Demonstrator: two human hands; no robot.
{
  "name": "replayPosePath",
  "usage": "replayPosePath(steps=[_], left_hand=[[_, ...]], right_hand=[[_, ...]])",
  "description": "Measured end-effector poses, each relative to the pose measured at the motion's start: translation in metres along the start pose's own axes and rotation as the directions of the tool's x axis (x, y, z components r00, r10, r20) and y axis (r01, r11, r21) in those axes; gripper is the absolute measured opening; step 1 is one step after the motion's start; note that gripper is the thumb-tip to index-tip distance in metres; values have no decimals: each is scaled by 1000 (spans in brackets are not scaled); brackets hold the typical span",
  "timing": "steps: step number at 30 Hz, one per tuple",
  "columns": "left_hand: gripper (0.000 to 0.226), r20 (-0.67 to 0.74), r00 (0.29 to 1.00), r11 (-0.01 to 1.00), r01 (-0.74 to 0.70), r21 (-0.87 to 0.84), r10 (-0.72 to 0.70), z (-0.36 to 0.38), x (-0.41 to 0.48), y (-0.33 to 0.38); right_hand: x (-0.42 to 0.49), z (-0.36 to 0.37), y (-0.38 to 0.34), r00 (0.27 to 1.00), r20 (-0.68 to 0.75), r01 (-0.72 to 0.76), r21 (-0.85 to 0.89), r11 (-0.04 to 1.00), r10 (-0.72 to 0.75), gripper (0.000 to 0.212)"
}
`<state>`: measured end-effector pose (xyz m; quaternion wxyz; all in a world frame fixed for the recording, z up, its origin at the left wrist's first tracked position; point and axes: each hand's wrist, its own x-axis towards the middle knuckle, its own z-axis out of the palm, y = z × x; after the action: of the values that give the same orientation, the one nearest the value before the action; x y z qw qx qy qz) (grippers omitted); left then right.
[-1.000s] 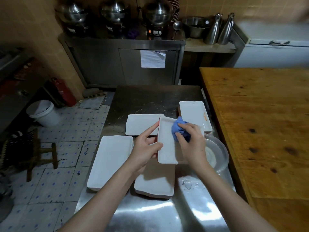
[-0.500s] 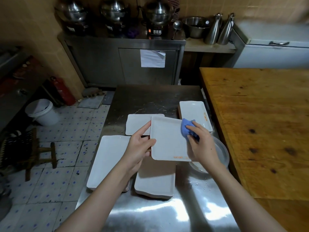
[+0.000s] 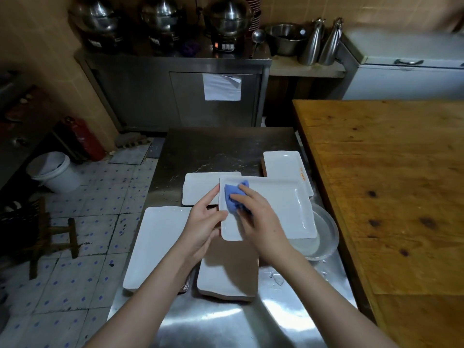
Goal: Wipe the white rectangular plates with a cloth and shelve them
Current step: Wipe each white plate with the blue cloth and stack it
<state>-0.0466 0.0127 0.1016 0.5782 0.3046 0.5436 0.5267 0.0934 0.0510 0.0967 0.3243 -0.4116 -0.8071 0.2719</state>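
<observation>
Held above steel table [image 3: 226, 146]: white rectangular plate [image 3: 283, 209], face up, long side across view. Its left edge gripped by left hand [image 3: 203, 222], thumb on rim, fingers beneath. Bunched blue cloth [image 3: 233, 197] pressed onto plate's left end by right hand [image 3: 261, 222], fingers curled over it. Resting on table: near-left plate [image 3: 155, 244], near-centre plate [image 3: 226, 277], far-left plate [image 3: 200, 188], far-right plate [image 3: 283, 164]. Clear round bowl [image 3: 326, 237] partly below held plate's right end. Wooden table [image 3: 389, 184] alongside, right.
</observation>
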Motion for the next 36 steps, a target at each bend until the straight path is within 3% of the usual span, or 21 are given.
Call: replayPosePath(steps=[3, 8, 13, 16, 19, 22, 26, 29, 36], left_hand=[[61, 14, 1000, 1000, 1, -30, 0, 0, 2, 0], [61, -4, 1000, 998, 7, -59, -7, -3, 3, 0], [62, -12, 1000, 999, -11, -51, 10, -8, 3, 1], [59, -13, 1000, 998, -12, -62, 12, -9, 4, 0], [58, -13, 1000, 995, -9, -97, 7, -9, 4, -2], [58, -4, 1000, 996, -3, -90, 2, -12, 5, -5], [59, -9, 1000, 992, -8, -124, 7, -18, 3, -7], [59, -10, 1000, 993, -21, -119, 20, -18, 3, -5], [60, -70, 997, 993, -29, -110, 22, -25, 4, -3]], right_hand=[[-1, -7, 10, 1000, 21, -6, -68, 998, 7, 32], [-11, -36, 41, 994, -81, -85, -213, 973, 69, 32], [-21, -51, 57, 962, -188, -233, -200, 952, 196, 31], [-21, -39, 45, 966, -189, -210, -179, 961, 176, 32], [-17, -20, 21, 987, -83, -149, -102, 984, 141, 32], [-18, 0, -2, 999, 30, -16, -43, 999, 17, 33], [-18, 8, -4, 996, 76, 45, -68, 997, -40, 39], [-16, -1, 11, 997, 75, -2, -151, 989, 13, 37], [-23, -42, 50, 974, -130, -219, -299, 929, 187, 38]])
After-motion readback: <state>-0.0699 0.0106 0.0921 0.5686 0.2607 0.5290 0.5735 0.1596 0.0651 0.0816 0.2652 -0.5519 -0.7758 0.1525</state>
